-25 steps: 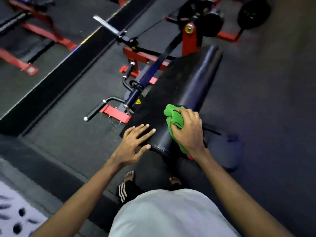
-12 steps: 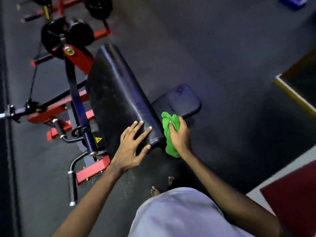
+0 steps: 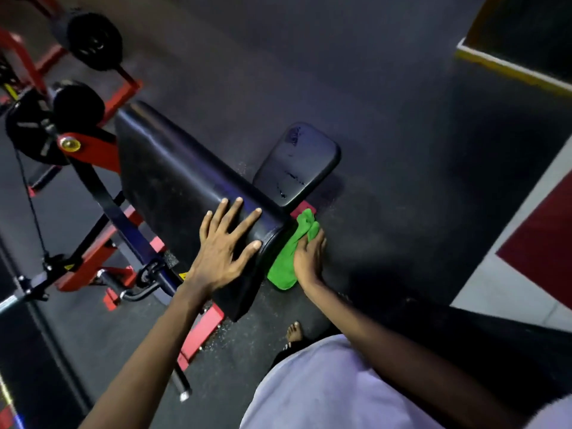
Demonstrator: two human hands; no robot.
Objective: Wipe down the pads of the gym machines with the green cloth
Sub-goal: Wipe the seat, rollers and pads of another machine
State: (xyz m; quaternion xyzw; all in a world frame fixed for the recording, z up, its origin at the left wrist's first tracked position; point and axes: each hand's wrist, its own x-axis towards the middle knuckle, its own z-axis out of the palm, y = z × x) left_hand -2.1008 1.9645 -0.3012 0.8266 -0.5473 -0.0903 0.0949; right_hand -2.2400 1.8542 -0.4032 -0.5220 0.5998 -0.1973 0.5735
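- Two grips, both bare, work at the near end of one gym machine.
- One left grip point(image 3: 221, 246): released, fingers straight and spread, palm flat on top of the long black pad point(image 3: 173, 181) at its near corner; the thumb reaches the rounded end edge.
- One right grip point(image 3: 309, 258): grasping the green cloth point(image 3: 282, 269), just right of the left grip, with the pad's end corner between the two.
- One green cloth: bunched under the right grip's fingers and pressed to the end face of the long black pad; a fold pokes out beyond the fingertips, the rest hangs below the palm.
- One seat pad point(image 3: 297, 162): black, scuffed, just beyond the right grip, beside the long pad's right flank.
- One red frame point(image 3: 89, 150): left of and beyond the left grip, passing under the long pad.
- Several weight plates point(image 3: 93, 41): black, well beyond the left grip, to its left.
- One handle point(image 3: 136, 294): curved black bar, low, left of the left wrist.
- One floor point(image 3: 387, 134): dark rubber, under everything.
- One bare foot point(image 3: 294, 331): on the floor, nearer the body than the right grip, at the edge of a pale shirt point(image 3: 325, 391).
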